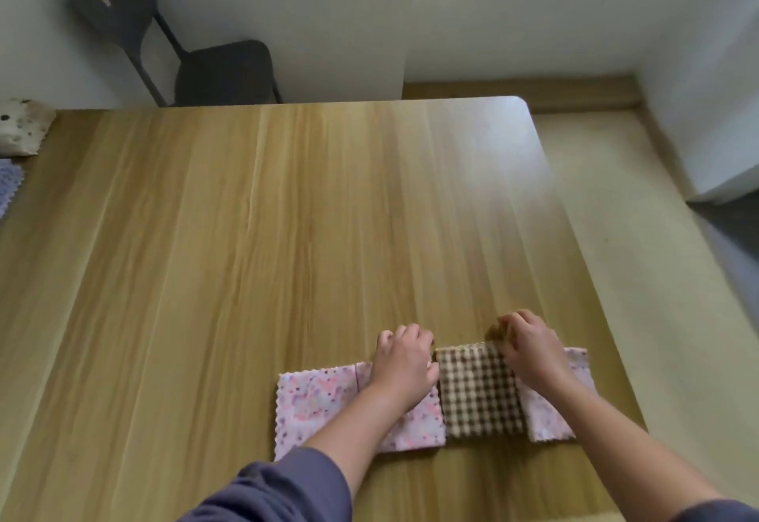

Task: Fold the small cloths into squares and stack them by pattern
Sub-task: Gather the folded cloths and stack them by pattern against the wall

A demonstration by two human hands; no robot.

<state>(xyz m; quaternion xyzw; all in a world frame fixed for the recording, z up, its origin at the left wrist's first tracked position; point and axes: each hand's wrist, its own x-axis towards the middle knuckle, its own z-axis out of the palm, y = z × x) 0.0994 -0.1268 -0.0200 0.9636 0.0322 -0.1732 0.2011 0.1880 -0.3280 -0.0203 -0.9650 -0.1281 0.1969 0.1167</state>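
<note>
the brown checked cloth (478,394) is lying on the near right part of the table (287,213). pink flowery cloths (316,402) are showing on its left and right sides. the right hand (530,353) is pinching the far right corner of the checked cloth and lifting it a little. the left hand (404,365) is resting by the far left corner with its fingers curled, and i cannot tell if it is holding anything. it looks like the person is folding this cloth. the next move is probably bringing the far edge down to the near edge, keeping both corners even so it is making a neat square.
</note>
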